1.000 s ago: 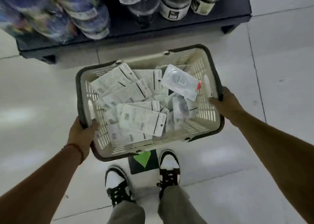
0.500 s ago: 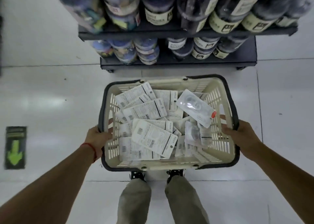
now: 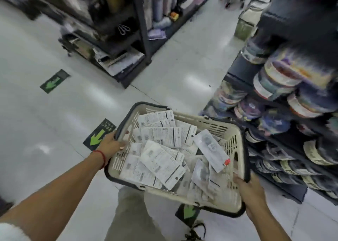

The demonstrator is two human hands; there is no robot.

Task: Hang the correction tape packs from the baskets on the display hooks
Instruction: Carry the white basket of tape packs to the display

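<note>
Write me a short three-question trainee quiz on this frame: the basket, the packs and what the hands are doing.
1. True or false: both hands grip the basket by its rim.
2. Multiple choice: where are the correction tape packs? A) hung on display hooks B) piled loose in the basket C) spread on the floor
3. Fill in: the green arrow sticker beside the left hand is stuck on the ____.

Key:
1. True. The left hand holds the left rim and the right hand holds the right rim.
2. B
3. floor
</note>
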